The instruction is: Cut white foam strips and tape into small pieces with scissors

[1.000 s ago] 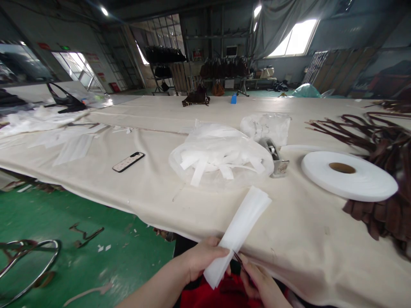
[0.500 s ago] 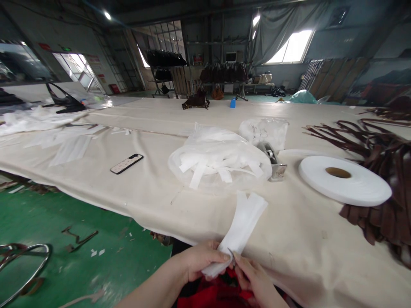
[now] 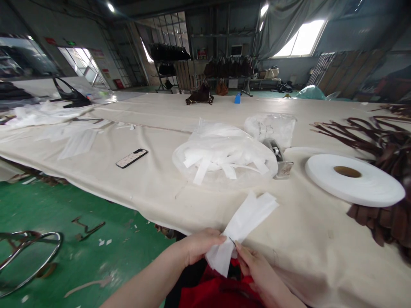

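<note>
White strips [image 3: 247, 217] reach over the table's [image 3: 308, 244] near edge — left hand [image 3: 203, 244] pinching them, right hand's [image 3: 255, 262] fingers closed round a thin dark tool [image 3: 232, 241] at the strips.

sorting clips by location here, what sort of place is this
Probably a bag-making workshop: dark bags hang in the background, and brown straps lie heaped on a long covered table beside a large white roll.

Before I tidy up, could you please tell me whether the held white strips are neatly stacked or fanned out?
Fanned out: beyond the left hand, the white strips spread into separate tips at their far ends.
</note>
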`<action>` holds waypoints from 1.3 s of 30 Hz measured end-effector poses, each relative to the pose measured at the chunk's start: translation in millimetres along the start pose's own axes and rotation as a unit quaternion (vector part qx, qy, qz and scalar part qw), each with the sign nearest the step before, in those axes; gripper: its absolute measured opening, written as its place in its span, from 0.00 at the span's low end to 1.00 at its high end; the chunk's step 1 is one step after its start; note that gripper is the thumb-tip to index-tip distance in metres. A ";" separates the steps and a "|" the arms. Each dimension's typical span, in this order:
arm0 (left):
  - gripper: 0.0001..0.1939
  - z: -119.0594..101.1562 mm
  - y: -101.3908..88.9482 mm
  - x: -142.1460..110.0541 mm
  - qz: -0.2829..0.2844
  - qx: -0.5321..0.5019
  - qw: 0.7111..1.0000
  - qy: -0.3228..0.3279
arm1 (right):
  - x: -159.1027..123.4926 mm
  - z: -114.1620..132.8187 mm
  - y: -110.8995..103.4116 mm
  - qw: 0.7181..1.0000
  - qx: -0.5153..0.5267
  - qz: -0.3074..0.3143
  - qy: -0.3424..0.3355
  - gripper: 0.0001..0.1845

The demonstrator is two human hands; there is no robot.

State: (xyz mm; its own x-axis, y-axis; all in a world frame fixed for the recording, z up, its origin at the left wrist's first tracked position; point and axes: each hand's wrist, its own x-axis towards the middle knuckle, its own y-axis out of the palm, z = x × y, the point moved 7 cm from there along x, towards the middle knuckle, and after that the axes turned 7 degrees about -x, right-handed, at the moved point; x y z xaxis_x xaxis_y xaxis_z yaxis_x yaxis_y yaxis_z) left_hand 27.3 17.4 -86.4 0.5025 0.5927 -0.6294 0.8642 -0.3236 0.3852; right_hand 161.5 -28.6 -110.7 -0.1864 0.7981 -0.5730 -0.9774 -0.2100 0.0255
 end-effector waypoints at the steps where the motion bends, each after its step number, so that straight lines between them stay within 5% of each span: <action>1: 0.24 -1.1 0.4 -1.5 -0.010 0.000 1.000 0.005 | 0.5 -1.9 0.0 1.000 0.005 -0.001 0.007 0.33; 8: 0.27 -6.2 22.4 -10.7 0.034 -0.030 0.999 0.010 | 3.9 -2.1 1.3 0.999 0.032 0.011 -0.004 0.34; 13: 0.25 -7.0 9.9 -7.4 -0.014 0.027 0.999 0.018 | -13.6 5.6 3.1 0.994 0.068 0.030 0.074 0.32; 29: 0.27 -5.6 8.9 1.3 0.019 0.098 0.995 -0.010 | 4.6 6.8 5.0 0.998 0.053 -0.023 -0.010 0.36; 36: 0.24 -17.2 4.9 -1.2 -0.010 0.070 0.997 0.026 | -15.1 15.1 -1.3 0.985 0.140 -0.007 0.105 0.31; 39: 0.21 -21.7 0.4 -4.0 -0.040 0.089 0.995 0.017 | -18.4 24.0 -11.3 0.993 0.094 -0.019 0.074 0.31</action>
State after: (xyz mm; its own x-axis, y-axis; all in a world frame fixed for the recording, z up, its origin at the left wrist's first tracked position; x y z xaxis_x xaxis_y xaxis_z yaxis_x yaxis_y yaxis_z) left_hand 25.1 30.9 -69.0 0.4330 0.6452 -0.6294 0.8939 -0.3973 0.2077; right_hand 173.5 -27.3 -80.7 -0.1461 0.7082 -0.6907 -0.9874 -0.0613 0.1461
